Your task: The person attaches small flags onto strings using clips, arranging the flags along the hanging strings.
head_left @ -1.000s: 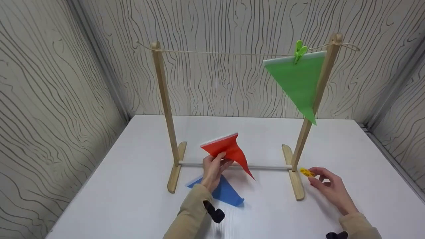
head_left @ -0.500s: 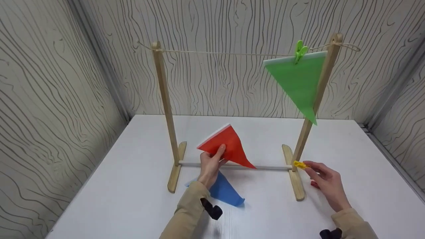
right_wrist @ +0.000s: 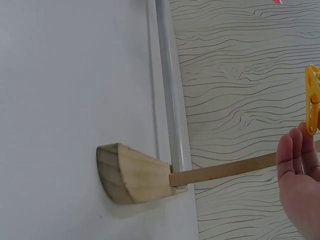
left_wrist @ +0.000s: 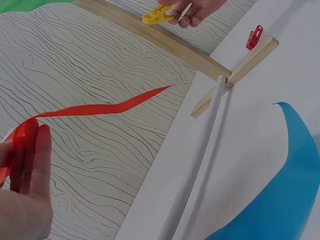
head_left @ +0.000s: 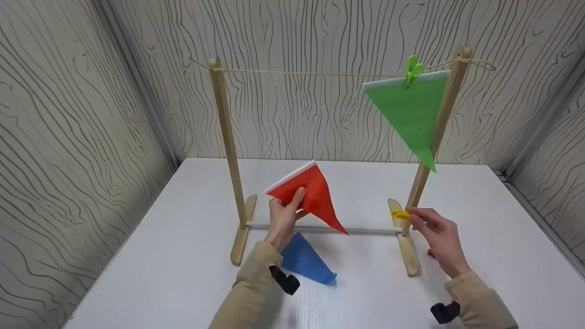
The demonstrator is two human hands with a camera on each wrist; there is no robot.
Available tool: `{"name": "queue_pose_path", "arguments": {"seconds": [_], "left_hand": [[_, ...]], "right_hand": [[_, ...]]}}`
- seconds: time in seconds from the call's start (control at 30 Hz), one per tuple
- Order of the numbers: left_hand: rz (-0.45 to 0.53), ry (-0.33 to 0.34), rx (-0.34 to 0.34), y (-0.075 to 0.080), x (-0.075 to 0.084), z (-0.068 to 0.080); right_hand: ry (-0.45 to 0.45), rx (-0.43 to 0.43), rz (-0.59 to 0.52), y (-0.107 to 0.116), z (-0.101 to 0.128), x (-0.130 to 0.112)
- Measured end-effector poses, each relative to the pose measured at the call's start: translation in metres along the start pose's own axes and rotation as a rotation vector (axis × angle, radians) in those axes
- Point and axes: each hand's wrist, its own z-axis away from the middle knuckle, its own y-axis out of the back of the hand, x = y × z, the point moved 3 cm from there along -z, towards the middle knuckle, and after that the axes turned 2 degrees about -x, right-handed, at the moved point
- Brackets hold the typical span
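White table [head_left: 183, 256], three flags, left hand [head_left: 283, 217] fingers pinching red flag [head_left: 311, 194], right hand [head_left: 436, 237] fingers pinching yellow clip [head_left: 401, 214].

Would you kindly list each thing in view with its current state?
Red flag: lifted, pinched by left hand.
Yellow clip: held by right hand.
Green flag: hanging from string, pinned by green clip.
Blue flag: lying on table.
Red clip: lying on table.
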Motion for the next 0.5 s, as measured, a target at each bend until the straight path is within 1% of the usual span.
{"name": "queue_pose_path", "arguments": {"seconds": [0.03,0.13,0.3,0.4,0.5], "left_hand": [[-0.01,-0.008,-0.005,0.0,0.002,0.0],[-0.026,0.0,-0.018,-0.001,0.008,-0.001],[-0.003,0.022,-0.048,-0.003,0.019,-0.004],[0.002,0.013,-0.059,-0.004,0.025,-0.005],[0.007,-0.01,-0.044,-0.005,0.03,-0.006]], "right_hand": [[-0.005,0.012,-0.024,-0.001,-0.001,-0.001],[-0.02,0.05,-0.096,-0.005,-0.003,-0.006],[-0.021,0.103,-0.21,-0.011,-0.005,-0.014],[-0.02,0.119,-0.296,-0.015,-0.005,-0.019],[-0.028,0.14,-0.374,-0.021,-0.006,-0.025]]}}
